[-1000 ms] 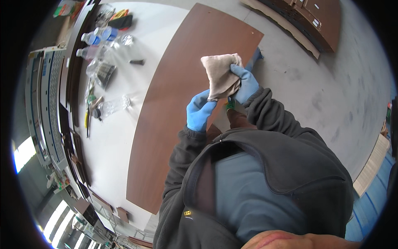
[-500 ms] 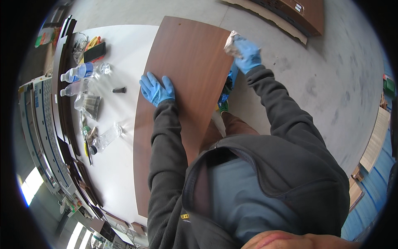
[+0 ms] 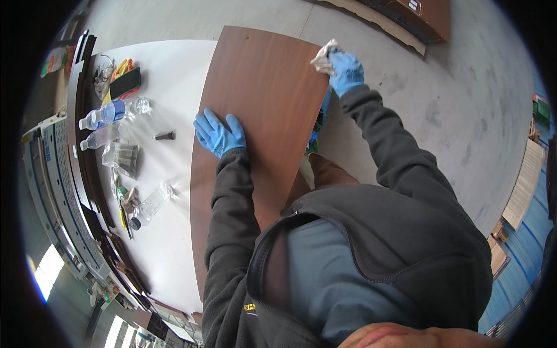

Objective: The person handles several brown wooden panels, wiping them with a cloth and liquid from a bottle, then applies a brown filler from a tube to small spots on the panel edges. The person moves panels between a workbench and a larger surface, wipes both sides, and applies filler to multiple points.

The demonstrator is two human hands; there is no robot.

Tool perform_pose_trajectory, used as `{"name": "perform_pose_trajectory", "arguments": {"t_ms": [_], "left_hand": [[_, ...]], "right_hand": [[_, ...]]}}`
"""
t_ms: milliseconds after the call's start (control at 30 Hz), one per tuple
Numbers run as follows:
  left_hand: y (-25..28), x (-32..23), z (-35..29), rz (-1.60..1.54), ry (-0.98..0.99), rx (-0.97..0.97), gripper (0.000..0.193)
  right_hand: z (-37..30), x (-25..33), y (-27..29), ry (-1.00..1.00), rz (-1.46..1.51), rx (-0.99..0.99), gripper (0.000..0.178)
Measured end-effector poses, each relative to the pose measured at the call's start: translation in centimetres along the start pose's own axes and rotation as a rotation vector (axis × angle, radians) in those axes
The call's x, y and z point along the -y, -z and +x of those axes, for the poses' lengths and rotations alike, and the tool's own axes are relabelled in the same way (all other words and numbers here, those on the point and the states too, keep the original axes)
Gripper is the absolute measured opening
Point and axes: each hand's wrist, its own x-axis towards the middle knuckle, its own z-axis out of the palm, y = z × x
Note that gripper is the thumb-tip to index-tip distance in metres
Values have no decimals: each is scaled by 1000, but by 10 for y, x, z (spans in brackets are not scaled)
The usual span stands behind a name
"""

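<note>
A brown wood-grain board (image 3: 270, 110) lies on a white table (image 3: 168, 243), its right edge reaching toward me. My left hand (image 3: 220, 133), in a blue glove, rests flat with fingers spread on the board near its left edge. My right hand (image 3: 347, 71), also gloved in blue, grips a whitish rag (image 3: 326, 58) at the board's far right corner. The rag touches or hangs just over that corner; I cannot tell which. A small black object (image 3: 165, 136) lies on the table left of my left hand.
Left on the table are clear plastic bottles (image 3: 154, 204), a phone (image 3: 125, 83), a bag of small parts (image 3: 123, 156) and a yellow-handled tool (image 3: 123, 216). Dark panels (image 3: 87, 145) line the table's far left side. A brown cabinet-like piece (image 3: 420, 20) stands on the floor ahead.
My right hand and the rag have shifted only slightly at the corner. My left hand stays flat on the board. The view has tilted a little.
</note>
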Motion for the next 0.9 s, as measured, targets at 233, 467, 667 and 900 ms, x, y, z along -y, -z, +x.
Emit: {"name": "perform_pose_trajectory", "arguments": {"t_ms": [233,467,667,900], "left_hand": [[-1,1,0,-2,-2,7,78],[0,1,1,1,-20,-8,77],[-1,2,-1,-1,-15,-2,76],[-1,2,1,7,-12,-7,75]], "right_hand": [[-16,4,0,174,-41,-84,29],[-19,10,-6,159,-114,-34,23],[-21,4,-5,112,-81,-15,29],[-28,20,-7,-78,-3,240,33]]}}
